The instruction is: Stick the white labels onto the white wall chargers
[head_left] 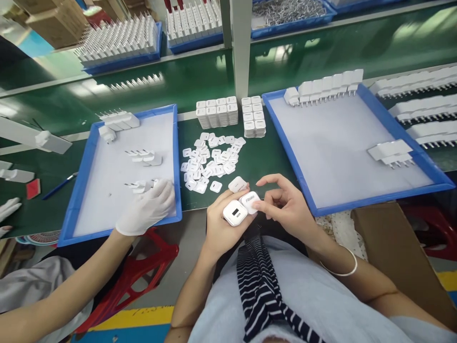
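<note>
At the table's near edge, my left hand [219,228] is closed around a white charger [234,213] whose port face, with a dark slot and a smaller opening, points up. Against it sits a white square cover plate [249,200] with grey lettering, which may be the top of a stack. Another white plate [237,184] shows just past my left fingers. My right hand [287,205] reaches in from the right, its thumb touching the lettered plate. Its index finger is raised and apart from the thumb. Loose white plates [214,162] lie scattered beyond my hands.
Stacked plates [217,114] stand behind the loose ones. A blue-rimmed tray [303,186] with white chargers [391,153] is on the right. In the left tray [175,166], a co-worker's gloved hand [152,205] touches a charger. More chargers [421,81] line the far right.
</note>
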`<state>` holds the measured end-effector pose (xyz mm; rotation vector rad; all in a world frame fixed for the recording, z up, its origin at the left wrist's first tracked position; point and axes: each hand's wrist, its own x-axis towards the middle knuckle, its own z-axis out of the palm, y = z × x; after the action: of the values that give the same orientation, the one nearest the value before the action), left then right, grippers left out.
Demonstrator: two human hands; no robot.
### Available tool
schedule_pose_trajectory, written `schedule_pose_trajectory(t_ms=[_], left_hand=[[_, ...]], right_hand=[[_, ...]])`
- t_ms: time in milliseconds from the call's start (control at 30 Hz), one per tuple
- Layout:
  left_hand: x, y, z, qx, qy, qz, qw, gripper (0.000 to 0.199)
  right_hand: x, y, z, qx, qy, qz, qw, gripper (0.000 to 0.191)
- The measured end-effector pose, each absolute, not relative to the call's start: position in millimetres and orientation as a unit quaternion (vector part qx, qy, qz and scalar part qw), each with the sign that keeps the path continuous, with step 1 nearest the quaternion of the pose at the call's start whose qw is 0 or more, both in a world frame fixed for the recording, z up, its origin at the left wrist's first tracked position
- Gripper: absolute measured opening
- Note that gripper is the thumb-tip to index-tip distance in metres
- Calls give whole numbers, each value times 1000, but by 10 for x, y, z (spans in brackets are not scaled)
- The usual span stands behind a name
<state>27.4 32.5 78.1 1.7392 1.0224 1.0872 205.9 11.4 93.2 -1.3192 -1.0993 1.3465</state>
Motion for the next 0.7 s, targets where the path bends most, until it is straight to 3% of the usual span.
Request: schedule_pose_trajectory(t_ms=[200, 300, 700], left_hand=[[230, 330, 810, 689, 391, 408, 454, 40], [211, 336, 860, 721, 363, 394, 440, 41], [137, 342, 847, 749, 345, 343, 449, 39]], right_hand=[[2112, 158, 919, -454, -460, 607, 463, 29], [2150, 241, 926, -451, -475, 583, 480, 26], [2203, 378, 987, -505, -596, 489, 387, 9]])
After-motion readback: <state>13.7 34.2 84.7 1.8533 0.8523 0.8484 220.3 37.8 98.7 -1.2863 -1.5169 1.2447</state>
